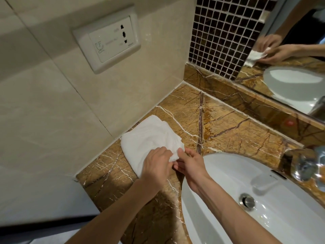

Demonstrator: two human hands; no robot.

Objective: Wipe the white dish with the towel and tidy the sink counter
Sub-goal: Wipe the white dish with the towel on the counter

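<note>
The towel [149,138] is laid on the brown marble tabletop [228,127], in the corner against the tiled wall [44,103] and just left of the sink [246,199]. Its near corner is gripped by both hands. The left hand [156,164] rests on the cloth with its fingers curled down and closed over the corner. The right hand [190,163] meets it from the sink side, thumb and fingers pinching the same corner from above and below.

No white dish is visible anywhere on the tabletop, so whether the wiping has been completed cannot be confirmed. The visible tabletop carries nothing but the towel, and the towel appears roughly folded. The tidying step is therefore judged to be well advanced, with squaring or placing the towel as the likely remaining work. The tap [306,166] is blurred at the right edge.
</note>
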